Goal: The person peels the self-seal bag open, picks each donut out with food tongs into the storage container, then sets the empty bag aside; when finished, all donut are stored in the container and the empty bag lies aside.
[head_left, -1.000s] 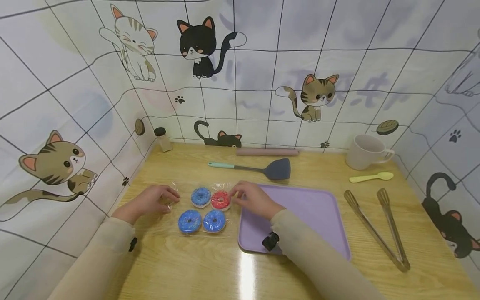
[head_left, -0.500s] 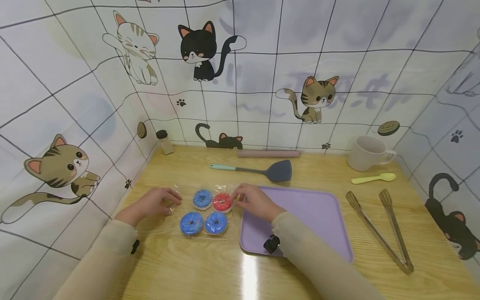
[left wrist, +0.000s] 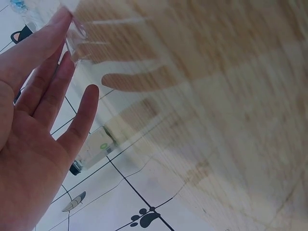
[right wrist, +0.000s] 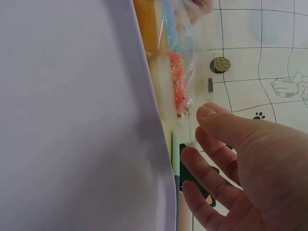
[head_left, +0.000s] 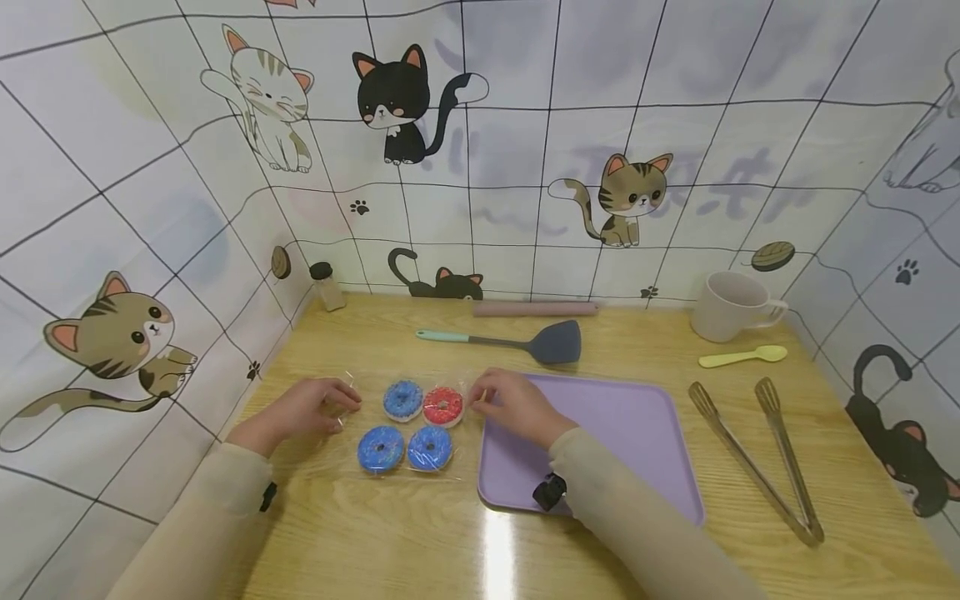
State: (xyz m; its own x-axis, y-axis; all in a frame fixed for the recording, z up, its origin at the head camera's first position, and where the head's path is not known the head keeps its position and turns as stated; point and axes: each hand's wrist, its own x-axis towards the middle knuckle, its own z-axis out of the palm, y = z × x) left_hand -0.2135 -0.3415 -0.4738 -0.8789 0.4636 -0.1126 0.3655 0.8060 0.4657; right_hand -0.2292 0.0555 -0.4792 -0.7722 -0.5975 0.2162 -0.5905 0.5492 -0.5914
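Several round toy donuts lie in a clear plastic bag on the wooden table in the head view: one red donut [head_left: 442, 407] and three blue, such as the front-left blue donut [head_left: 380, 450]. At the bag's left edge my left hand [head_left: 300, 408] pinches the plastic; the left wrist view shows the clear film [left wrist: 77, 41] between thumb and finger. My right hand [head_left: 521, 406] hovers over the purple tray's [head_left: 630, 442] left back corner, beside the red donut. Seen from the right wrist, its fingers [right wrist: 209, 168] are loosely bent, apart from the bag.
Behind lie a turner [head_left: 555, 342] and a rolling pin [head_left: 536, 308]. A shaker jar [head_left: 327, 290] stands at the back left. To the right are a mug [head_left: 731, 308], a yellow spoon [head_left: 738, 357] and spread metal tongs [head_left: 757, 475]. Patterned walls enclose the table's back and sides.
My right hand has drawn slightly to the right, away from the red donut and the bag's edge. The left hand stays at the bag's left edge; the donuts lie as before.
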